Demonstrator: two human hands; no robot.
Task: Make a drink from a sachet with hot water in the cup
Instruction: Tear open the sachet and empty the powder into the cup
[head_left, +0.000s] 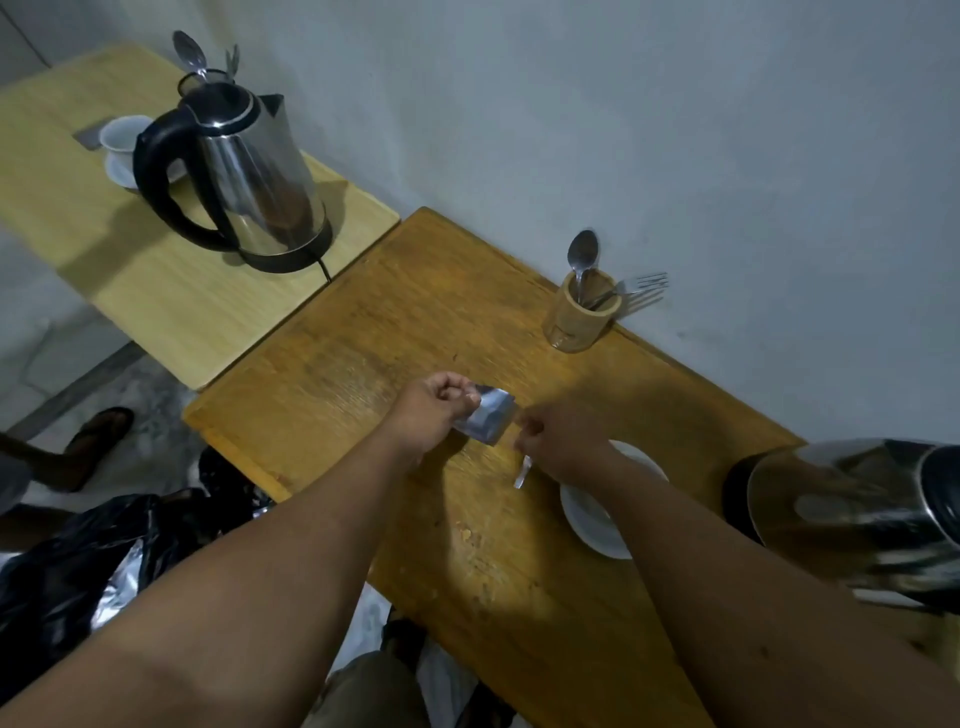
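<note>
My left hand (434, 410) is closed on a silver foil sachet (488, 418), held just above the brown wooden table (405, 322). My right hand (558, 441) pinches a thin torn-off strip (522, 475) that hangs down beside the sachet. Under my right forearm sits a white saucer (592, 519); the cup on it is mostly hidden by my arm. A steel kettle (852, 514) stands at the right edge of the table, close to my right arm.
A wooden holder (579, 317) with a spoon and forks stands by the wall. On the lighter table (171, 291) to the left are a second kettle (244, 176), a white cup on a saucer (122, 140) and another cutlery holder. A black bag (78, 561) lies lower left.
</note>
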